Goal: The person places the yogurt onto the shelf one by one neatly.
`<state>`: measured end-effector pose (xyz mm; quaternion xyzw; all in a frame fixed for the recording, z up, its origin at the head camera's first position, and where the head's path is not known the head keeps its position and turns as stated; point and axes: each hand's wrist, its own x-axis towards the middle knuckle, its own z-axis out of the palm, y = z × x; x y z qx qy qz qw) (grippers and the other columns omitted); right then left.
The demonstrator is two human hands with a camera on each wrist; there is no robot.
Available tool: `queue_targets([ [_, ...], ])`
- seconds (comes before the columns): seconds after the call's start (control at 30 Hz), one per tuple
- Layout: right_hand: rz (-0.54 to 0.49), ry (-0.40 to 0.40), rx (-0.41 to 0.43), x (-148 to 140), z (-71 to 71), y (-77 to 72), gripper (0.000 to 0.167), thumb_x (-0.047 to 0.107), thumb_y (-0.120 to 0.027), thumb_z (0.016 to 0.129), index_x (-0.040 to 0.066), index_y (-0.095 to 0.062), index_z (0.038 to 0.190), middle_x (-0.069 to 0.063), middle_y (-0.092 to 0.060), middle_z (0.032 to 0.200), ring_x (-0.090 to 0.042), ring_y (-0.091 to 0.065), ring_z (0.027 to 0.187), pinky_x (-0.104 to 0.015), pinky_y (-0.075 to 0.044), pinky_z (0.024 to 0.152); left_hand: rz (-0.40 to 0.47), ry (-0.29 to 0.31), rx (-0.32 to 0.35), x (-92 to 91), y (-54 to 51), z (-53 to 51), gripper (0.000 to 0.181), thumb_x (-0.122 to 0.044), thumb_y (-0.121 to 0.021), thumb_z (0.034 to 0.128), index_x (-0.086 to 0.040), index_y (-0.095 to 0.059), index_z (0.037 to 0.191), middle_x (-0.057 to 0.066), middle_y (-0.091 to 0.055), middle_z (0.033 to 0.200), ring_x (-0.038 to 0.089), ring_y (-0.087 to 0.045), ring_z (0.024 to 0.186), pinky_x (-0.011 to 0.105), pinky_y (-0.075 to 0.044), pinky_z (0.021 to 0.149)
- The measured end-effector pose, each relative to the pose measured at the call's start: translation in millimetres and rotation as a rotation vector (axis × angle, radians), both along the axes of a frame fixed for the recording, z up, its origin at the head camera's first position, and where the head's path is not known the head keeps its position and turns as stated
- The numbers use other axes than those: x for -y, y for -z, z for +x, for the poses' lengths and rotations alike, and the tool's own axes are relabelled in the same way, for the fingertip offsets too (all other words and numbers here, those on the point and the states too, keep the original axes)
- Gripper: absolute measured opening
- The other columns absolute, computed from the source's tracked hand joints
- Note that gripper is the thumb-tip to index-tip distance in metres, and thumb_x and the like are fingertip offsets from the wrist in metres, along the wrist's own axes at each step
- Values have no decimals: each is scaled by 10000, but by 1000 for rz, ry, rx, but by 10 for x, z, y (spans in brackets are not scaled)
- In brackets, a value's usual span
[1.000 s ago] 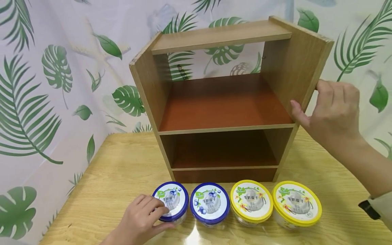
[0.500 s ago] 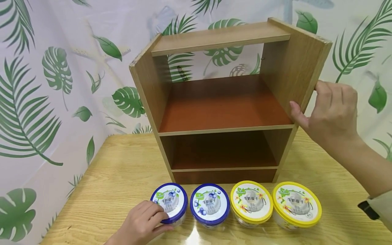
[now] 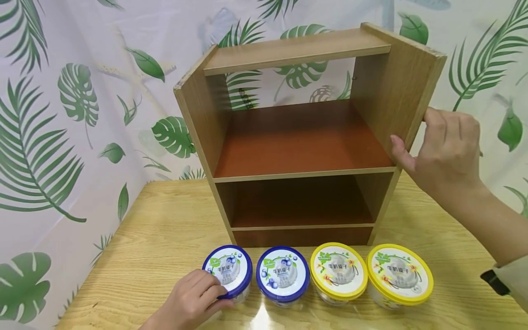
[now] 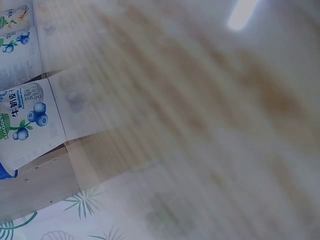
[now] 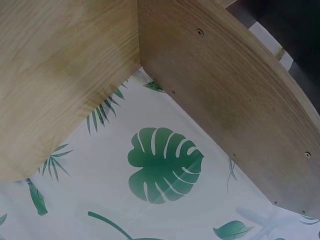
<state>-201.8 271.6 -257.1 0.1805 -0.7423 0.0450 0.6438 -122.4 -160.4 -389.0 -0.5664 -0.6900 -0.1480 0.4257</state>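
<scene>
In the head view, my left hand grips the leftmost blue-lidded tub at its near left side, fingers curled at the rim and thumb at the front. The tub stands on the table. The left wrist view shows the printed side of a blueberry tub; the hand is out of that frame. My right hand holds the right side panel of the wooden shelf, thumb on the inner side and fingers outside. The right wrist view shows the outer face of this panel, without the hand.
Right of the held tub stand another blue-lidded tub and two yellow-lidded tubs, in a row before the shelf. The shelf has a red-brown upper board and a lower compartment. A leaf-print cloth hangs behind the wooden table.
The left hand's fingers have slid from over the lid to the tub's left rim, and the tub has shifted slightly left. The right hand still holds the shelf panel.
</scene>
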Motion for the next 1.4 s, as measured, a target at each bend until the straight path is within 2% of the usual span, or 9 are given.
queue_targets([
  [0.27,-15,2,19,-2,0,1,513,353,-473,918,-146,-471,1037,-332,-481,856,-493,-425,777,-593,-297,701,0,-34,69,25,40,4,314,-289,-571,947,-49,-620,750,3,-562,732,99,-522,647,175,-473,611],
  [0.53,-22,-3,11,16,5,5,502,343,-468,908,-143,-460,1032,-329,-467,848,-498,-413,770,-597,-287,700,-12,-49,59,22,19,-4,315,-281,-561,953,-50,-616,746,3,-562,737,101,-524,661,180,-469,618],
  [0.8,-16,1,28,3,14,4,513,356,-449,920,-144,-456,1035,-330,-464,850,-498,-409,772,-596,-286,704,-8,-37,41,13,-100,5,316,-279,-566,951,-41,-625,751,6,-567,743,110,-529,671,184,-468,610],
  [1.23,-35,-17,9,37,7,-8,492,325,-489,882,-152,-465,1002,-327,-458,830,-502,-404,759,-599,-284,699,5,-55,110,-12,-247,78,310,-284,-548,959,-43,-629,782,4,-574,766,115,-536,705,187,-478,642],
  [1.4,-34,-14,8,37,7,-6,489,321,-490,880,-152,-468,1002,-327,-460,829,-502,-407,756,-599,-287,699,16,-39,44,-77,-368,94,302,-256,-549,961,-30,-625,775,17,-579,760,125,-540,693,201,-478,628],
])
